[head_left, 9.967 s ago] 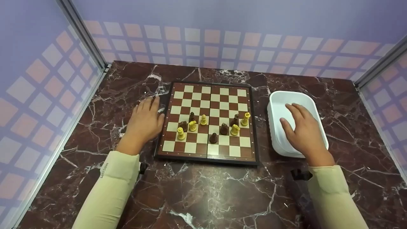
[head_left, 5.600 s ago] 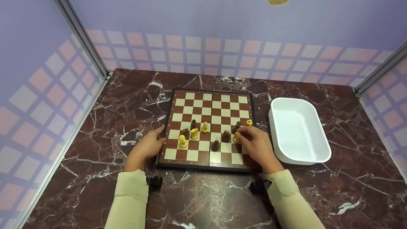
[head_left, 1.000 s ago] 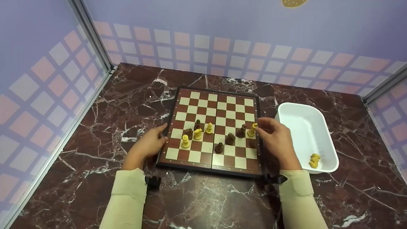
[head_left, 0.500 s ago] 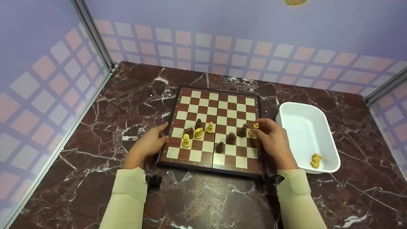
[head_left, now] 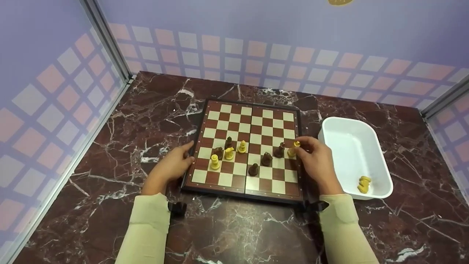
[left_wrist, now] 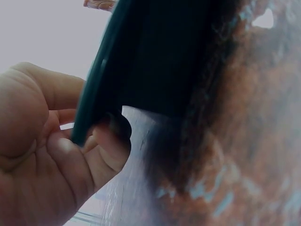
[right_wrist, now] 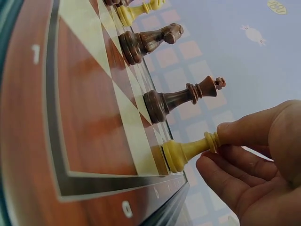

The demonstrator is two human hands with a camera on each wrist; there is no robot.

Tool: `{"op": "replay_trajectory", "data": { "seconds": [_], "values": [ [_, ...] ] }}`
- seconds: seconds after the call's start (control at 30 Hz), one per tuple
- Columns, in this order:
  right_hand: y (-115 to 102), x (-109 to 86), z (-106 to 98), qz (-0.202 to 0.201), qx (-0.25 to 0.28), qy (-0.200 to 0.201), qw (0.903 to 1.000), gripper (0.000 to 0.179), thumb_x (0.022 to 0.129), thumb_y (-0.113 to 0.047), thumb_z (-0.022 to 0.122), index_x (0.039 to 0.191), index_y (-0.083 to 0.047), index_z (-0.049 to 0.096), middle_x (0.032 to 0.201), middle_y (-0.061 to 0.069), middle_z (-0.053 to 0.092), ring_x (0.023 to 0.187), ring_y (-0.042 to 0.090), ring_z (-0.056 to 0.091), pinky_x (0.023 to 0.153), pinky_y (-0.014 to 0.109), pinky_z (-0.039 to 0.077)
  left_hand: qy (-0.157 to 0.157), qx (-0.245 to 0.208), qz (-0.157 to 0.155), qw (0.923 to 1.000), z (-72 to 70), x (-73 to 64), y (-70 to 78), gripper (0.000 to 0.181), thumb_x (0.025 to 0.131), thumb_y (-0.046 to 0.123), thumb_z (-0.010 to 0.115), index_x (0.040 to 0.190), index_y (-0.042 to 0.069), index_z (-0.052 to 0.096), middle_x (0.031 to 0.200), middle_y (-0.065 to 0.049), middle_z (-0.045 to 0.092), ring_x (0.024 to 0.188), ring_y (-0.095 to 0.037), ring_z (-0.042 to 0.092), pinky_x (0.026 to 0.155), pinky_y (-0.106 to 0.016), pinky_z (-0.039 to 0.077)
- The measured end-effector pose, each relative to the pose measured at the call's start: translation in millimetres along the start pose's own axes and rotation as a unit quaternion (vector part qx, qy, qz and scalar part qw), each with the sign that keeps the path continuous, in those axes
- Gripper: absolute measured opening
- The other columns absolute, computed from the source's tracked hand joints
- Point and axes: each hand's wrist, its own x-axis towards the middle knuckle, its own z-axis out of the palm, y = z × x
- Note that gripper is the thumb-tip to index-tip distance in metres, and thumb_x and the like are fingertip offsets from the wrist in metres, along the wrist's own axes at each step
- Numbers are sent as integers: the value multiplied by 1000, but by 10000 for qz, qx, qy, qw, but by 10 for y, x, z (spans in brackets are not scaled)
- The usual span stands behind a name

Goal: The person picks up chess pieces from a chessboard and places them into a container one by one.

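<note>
The right hand (head_left: 318, 161) closed in, pinching a yellow chessman (right_wrist: 181, 154) nearly upright, top up.

Left hand (left_wrist: 51, 146) grips the edge of a dark board (left_wrist: 113, 56); brown marbled table (left_wrist: 249, 127) appears blurred.

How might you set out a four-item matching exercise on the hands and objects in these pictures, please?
Column one
1. Left hand
2. Chessboard
3. Right hand
4. White tub

Column two
A. Pinching a tall yellow piece near its top
B. Has a loose yellow piece lying inside
C. Gripping the left edge of the playing surface
D. Has brown and cream squares

Right pairs: 1-C, 2-D, 3-A, 4-B
</note>
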Motion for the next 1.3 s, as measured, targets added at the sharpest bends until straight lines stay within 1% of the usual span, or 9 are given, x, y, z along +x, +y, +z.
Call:
{"op": "replay_trajectory", "data": {
  "seconds": [0.17, 0.37, 0.57, 0.7, 0.9, 0.97, 1.17, 1.3],
  "values": [
    [-7, -1, -22, 32, 364, 61, 9993, 22, 81, -12, 66, 103, -13, 67, 96, 4, 68, 92, 12, 63, 75, 17, 49, 50, 23, -3, 10000, 1, 1, 10, 59, 93, 15, 47, 145, 9, 22, 69, -1, 43, 50, -11, 39, 49, -27, 38],
    [5, -2, -43, -59, 603, 13, 9982, 22, 82, -12, 66, 103, -10, 67, 99, 6, 67, 96, 15, 63, 79, 17, 50, 76, -39, -70, 9999, 13, 8, 17, 58, 93, 15, 47, 145, 9, 23, 67, 0, 42, 50, -11, 38, 48, -27, 38],
    [-20, -13, -79, -221, 742, 121, 9969, 24, 80, -16, 68, 103, -10, 68, 101, 5, 66, 94, 14, 63, 78, 16, 50, 86, -117, -97, 9998, 26, 22, 18, 57, 93, 13, 46, 145, 9, 23, 66, 0, 42, 50, -11, 39, 48, -27, 38],
    [-46, -15, -120, -173, 882, 198, 9958, 26, 79, -18, 69, 104, -10, 68, 102, 5, 66, 93, 11, 63, 77, 16, 50, 134, -126, -98, 9998, 30, 21, 13, 58, 92, 13, 47, 145, 8, 23, 69, 0, 43, 51, -11, 40, 49, -27, 38],
    [-64, -22, -189, -199, 1059, 296, 9937, 25, 81, -12, 67, 106, -7, 66, 98, 9, 68, 88, 8, 63, 75, 15, 50, 144, -16, -93, 9999, 32, 27, 13, 58, 92, 15, 48, 145, 9, 24, 64, 1, 39, 49, -11, 37, 48, -27, 37],
    [-95, -31, -226, -216, 1083, 330, 9933, 25, 81, -9, 66, 105, -6, 66, 97, 10, 68, 87, 9, 63, 74, 15, 50, 137, 26, -70, 9999, 32, 32, 7, 58, 92, 14, 47, 145, 9, 24, 64, 1, 39, 50, -11, 37, 48, -27, 37],
    [-349, -117, -386, -279, 944, 490, 9939, 24, 81, -3, 63, 105, 0, 66, 98, 14, 66, 86, 11, 62, 73, 13, 49, 116, 46, -3, 9999, 23, 28, 1, 58, 92, 14, 47, 145, 7, 23, 68, -1, 42, 50, -11, 38, 49, -27, 39],
    [-398, -135, -450, -268, 979, 591, 9931, 24, 81, -2, 63, 104, 1, 66, 100, 14, 65, 88, 8, 62, 75, 12, 49, 128, 93, 59, 9999, 20, 15, 4, 58, 92, 13, 47, 144, 6, 24, 68, -1, 42, 51, -12, 38, 49, -28, 38]
  ]
}}
